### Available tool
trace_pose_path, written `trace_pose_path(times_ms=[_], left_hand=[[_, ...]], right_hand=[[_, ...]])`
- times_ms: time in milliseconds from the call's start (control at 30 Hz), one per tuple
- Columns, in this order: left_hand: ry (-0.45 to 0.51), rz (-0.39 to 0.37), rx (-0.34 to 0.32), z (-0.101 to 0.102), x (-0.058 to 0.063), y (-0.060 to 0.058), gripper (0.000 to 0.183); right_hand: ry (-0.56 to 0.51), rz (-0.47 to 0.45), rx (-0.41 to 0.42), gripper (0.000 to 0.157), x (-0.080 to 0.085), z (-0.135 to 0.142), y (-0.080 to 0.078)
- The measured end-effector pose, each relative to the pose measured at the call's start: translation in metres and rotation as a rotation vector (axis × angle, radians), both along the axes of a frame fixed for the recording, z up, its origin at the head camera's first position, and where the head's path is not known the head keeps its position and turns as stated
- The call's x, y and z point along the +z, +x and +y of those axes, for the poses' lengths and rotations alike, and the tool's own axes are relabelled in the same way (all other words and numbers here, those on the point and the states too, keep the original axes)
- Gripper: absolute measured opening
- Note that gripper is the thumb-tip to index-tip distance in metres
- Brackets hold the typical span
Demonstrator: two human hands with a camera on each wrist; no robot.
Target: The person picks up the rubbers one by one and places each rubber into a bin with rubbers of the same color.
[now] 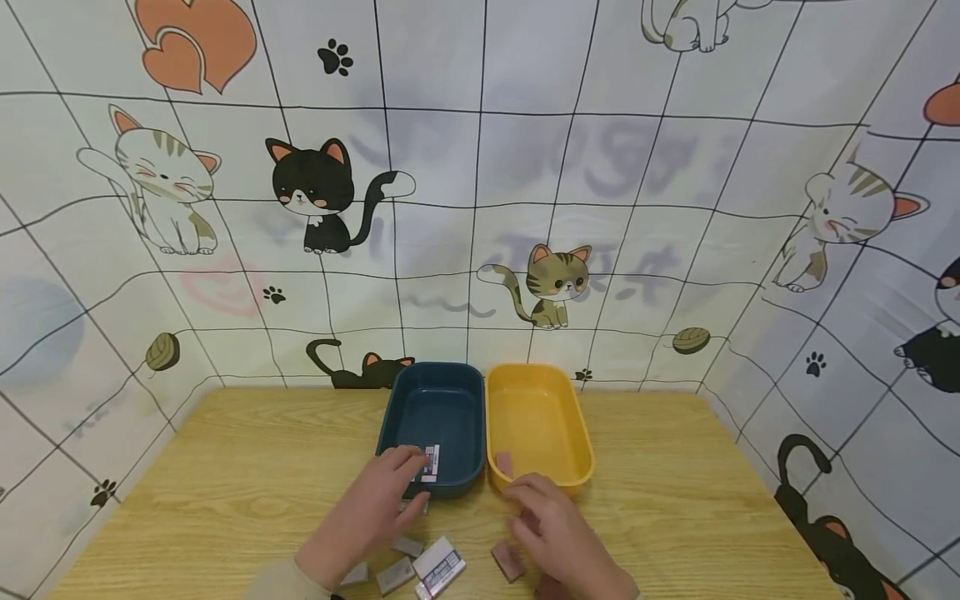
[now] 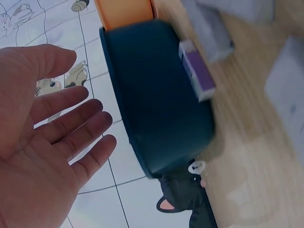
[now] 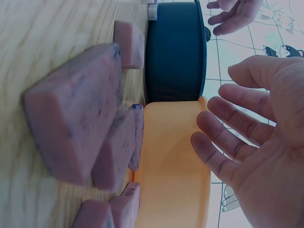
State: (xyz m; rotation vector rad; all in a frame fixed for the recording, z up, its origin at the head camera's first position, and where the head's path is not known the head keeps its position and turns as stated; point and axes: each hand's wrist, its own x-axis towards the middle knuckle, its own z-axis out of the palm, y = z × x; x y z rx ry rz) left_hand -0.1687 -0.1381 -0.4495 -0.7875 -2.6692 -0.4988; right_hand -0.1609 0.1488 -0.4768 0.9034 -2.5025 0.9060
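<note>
My left hand hovers over the near left edge of the dark blue bin, fingers apart and holding nothing. Inside that bin lies a white eraser with a printed sleeve, partly behind the fingers. At the near rim of the yellow bin, my right hand has loosely bent fingers with nothing between them; a pink eraser lies in this bin. Another pink eraser is on the table beside the right hand. The right wrist view shows several worn pink erasers close up, with ink marks.
On the table near the left wrist are a larger white eraser with a printed sleeve and several grey erasers. The bins stand side by side at the table's back edge, against a cat-patterned cloth.
</note>
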Motion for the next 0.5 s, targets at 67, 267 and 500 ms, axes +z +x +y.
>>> trace_pose_path(times_ms=[67,267,500], left_hand=[[-0.003,0.002,-0.010,0.002,-0.002,0.003,0.037],[-0.029,0.019,-0.014,0.007,-0.007,0.011,0.033],[-0.050,-0.010,-0.038,0.013,-0.010,0.016,0.032]], right_hand=[[0.005,-0.009,-0.008,0.027,0.001,0.001,0.000],[0.024,-0.062,-0.025,0.025,0.002,0.006,0.003],[0.071,-0.095,-0.019,0.021,-0.002,0.010,0.006]])
